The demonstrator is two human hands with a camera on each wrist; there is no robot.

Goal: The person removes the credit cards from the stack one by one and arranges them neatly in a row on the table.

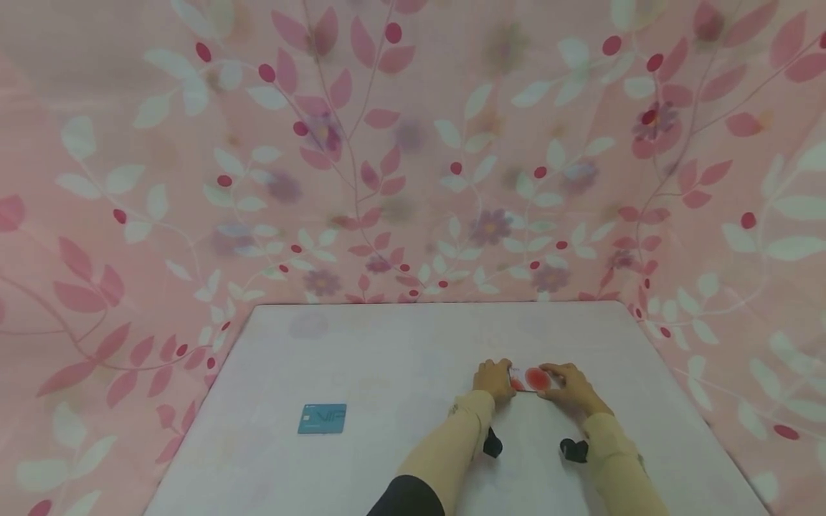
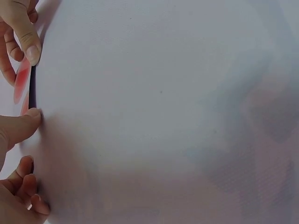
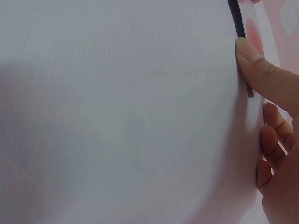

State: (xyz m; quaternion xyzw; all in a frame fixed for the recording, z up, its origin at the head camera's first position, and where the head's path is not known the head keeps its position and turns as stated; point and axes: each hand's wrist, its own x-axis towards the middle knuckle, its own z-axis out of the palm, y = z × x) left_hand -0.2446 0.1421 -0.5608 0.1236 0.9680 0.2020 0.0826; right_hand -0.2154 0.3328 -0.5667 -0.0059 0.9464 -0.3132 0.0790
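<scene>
A flat, card-sized rectangle in white with red round shapes lies between both hands, low over the white tabletop. My left hand grips its left end, and my right hand pinches the right end between thumb and fingers. The left wrist view shows the dark edge of the rectangle facing the camera, with a thumb at either end. At the right border of the right wrist view, my right thumb presses on that edge. Whether the rectangle touches the table I cannot tell.
A teal card marked VIP lies flat on the left part of the white table. Pink floral fabric rises behind the table and along both sides. Small black pieces sit by the wrists.
</scene>
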